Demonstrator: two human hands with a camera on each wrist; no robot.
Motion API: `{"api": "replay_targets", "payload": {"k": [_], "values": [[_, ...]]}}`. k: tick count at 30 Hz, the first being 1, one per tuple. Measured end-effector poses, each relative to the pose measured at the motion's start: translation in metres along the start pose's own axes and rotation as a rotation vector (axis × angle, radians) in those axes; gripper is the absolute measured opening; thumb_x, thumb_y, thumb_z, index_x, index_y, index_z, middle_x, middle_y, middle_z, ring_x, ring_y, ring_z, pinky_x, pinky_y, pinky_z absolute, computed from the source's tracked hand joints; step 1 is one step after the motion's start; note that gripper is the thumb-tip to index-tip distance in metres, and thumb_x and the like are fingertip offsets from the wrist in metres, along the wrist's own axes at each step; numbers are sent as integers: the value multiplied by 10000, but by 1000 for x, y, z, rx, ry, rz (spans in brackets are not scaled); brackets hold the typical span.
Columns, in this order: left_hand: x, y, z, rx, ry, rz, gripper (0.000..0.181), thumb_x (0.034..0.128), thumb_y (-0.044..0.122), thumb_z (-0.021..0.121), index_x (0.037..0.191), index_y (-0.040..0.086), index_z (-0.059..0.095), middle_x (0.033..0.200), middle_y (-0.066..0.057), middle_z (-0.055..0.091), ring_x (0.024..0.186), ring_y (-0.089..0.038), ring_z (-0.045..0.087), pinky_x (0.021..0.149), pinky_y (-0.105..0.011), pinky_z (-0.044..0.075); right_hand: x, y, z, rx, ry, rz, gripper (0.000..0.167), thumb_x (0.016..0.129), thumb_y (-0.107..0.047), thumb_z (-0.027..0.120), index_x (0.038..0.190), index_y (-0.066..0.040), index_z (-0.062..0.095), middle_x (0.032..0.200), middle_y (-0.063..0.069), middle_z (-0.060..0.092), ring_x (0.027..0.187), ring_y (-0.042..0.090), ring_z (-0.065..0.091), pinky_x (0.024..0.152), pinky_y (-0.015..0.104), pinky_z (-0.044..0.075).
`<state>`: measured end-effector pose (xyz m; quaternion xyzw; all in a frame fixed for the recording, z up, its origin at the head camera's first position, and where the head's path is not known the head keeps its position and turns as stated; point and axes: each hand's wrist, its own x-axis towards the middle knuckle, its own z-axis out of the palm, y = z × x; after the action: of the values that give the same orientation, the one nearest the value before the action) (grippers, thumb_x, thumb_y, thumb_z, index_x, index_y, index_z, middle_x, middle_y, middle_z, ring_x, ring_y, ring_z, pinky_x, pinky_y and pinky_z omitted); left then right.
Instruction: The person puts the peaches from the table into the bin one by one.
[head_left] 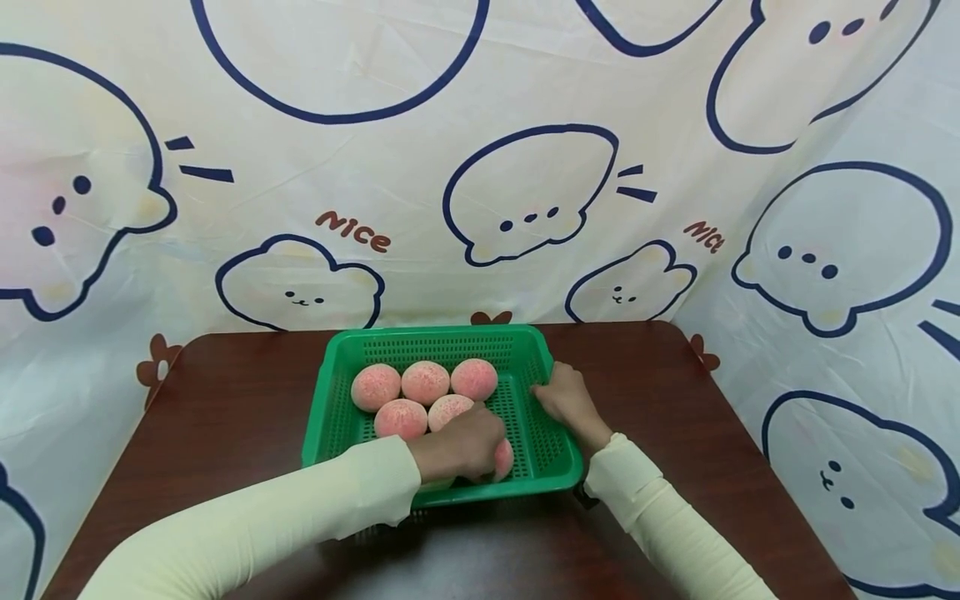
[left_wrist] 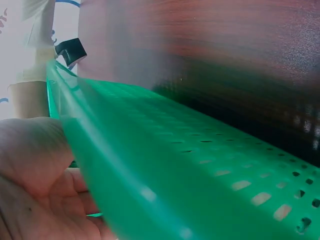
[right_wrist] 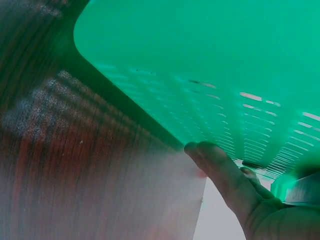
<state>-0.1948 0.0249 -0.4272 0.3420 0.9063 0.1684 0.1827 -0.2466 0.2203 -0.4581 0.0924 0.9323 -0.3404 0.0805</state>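
Observation:
Several round, pink-speckled peaches (head_left: 426, 382) sit in a green plastic basket (head_left: 547, 467) on the table. My left hand (head_left: 468, 440) reaches over the basket's front rim, its fingers curled at a peach (head_left: 504, 458) in the front row; the hand covers part of that peach. In the left wrist view, the rim hides the fingertips of the left hand (left_wrist: 40, 175). At the basket's right side, my right hand (head_left: 566, 400) grips the rim, thumb over the inside. Fingers (right_wrist: 220, 172) of that hand lie along the outer wall in the right wrist view.
The dark brown wooden table (head_left: 225, 433) extends around the basket. Behind it and on both sides hangs a white cloth (head_left: 412, 183) printed with cartoon figures. The basket's right part shows bare slotted floor.

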Motion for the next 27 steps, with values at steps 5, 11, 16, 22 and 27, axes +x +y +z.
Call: {"api": "replay_targets", "payload": {"k": [5,11,16,22,27], "values": [[0,2,-1,25,-4,2,276,820,17,735,611,129,592,524,20,498,628,-138,488,1011,-310,422,2,0,1,-1,-9,-3,285,941,-142,641,1142,48,572,924,173,643,776,239,632,626,309,513],[1,2,-3,52,-42,-48,241,817,30,751,649,141,618,585,32,545,724,-135,487,990,-286,425,4,-2,2,-9,-8,-13,285,941,-149,648,1140,43,577,929,171,648,781,243,635,629,313,511],[-1,0,-6,21,-55,-68,269,809,39,744,626,156,585,551,40,478,658,-134,444,669,-227,436,6,-4,2,-12,-9,-24,291,943,-152,648,1146,44,576,959,182,658,797,240,642,642,320,525],[-14,-7,-16,-80,30,-19,155,853,72,683,703,107,675,590,36,541,559,-108,464,509,-234,395,5,-2,1,6,-19,-6,434,984,-199,637,1290,80,506,1122,243,656,925,299,690,741,411,590],[-41,-21,-29,-113,232,-30,116,968,180,631,980,94,709,827,-52,699,865,-218,623,759,-344,495,1,5,-3,175,-35,30,590,1042,-331,556,1420,52,314,1276,280,554,1133,382,640,912,510,562]]}}
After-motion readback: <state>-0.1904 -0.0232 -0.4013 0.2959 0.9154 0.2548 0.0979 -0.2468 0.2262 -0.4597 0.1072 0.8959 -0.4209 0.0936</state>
